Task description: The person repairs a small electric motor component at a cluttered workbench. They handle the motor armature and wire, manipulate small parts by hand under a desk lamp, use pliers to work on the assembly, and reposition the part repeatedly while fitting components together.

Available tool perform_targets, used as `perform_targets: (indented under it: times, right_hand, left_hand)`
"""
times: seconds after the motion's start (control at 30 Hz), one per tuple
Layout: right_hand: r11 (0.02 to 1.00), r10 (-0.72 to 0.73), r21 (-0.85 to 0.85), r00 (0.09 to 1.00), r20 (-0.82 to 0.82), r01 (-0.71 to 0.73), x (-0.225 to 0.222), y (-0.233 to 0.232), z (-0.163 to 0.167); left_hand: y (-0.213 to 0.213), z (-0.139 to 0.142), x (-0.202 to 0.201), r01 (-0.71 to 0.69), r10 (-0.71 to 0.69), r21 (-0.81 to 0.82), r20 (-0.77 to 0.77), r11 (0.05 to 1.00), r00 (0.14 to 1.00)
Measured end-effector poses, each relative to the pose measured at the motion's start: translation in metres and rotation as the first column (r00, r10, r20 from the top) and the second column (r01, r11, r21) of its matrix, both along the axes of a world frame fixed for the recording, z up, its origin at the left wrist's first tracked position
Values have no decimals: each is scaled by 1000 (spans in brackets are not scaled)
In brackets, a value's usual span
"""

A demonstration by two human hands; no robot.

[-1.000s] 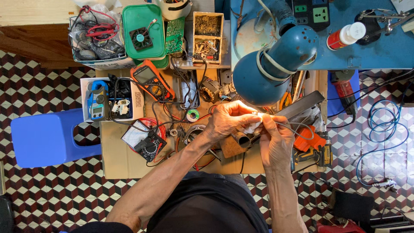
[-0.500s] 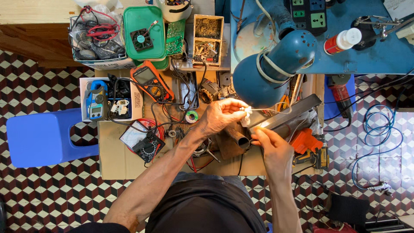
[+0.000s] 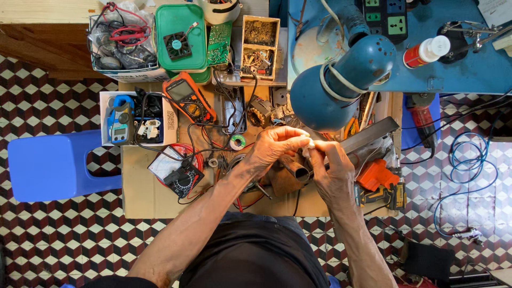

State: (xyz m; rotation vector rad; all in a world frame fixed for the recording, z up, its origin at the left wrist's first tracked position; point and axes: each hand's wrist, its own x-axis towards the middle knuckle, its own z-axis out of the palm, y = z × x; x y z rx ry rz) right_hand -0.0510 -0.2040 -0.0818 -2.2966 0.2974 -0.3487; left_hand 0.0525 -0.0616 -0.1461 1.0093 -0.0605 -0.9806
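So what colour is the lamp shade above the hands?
Blue: the lamp shade is blue with a pale band around it, clearest in the head view.

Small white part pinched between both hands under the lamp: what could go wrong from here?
1. The small white part is held only by fingertips of the left hand and right hand; dropped, it could vanish among the wires and tools on the cardboard-covered bench.
2. The blue lamp head hangs close above the hands; lifting them may knock it.

Small white part point(image 3: 308, 145), brightly lit, too small to identify. Pinched between fingertips of both hands, just below the blue lamp head.
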Motion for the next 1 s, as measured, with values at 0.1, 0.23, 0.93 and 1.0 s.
perform_targets:
  times: [0.1, 0.23, 0.93, 1.0]
  right_hand:
    - [990, 58, -131, 992, 108, -44, 2, 1, 1]
    - [989, 38, -147, 990, 134, -18, 0, 5, -1]
    - [911, -160, 352, 972, -174, 213, 2, 5, -5]
    - [945, -132, 298, 991, -29, 135, 1, 11, -5]
  left_hand:
    - [-7, -6, -11, -92, 79, -117, -108, 989, 991]
    - [-7, -6, -15, -125, 101, -100, -216, 987, 971]
    - [-3, 22, -7, 0, 0, -97, -3, 995, 1000]
    - [-6, 23, -7, -55, 50, -110, -54, 992, 997]
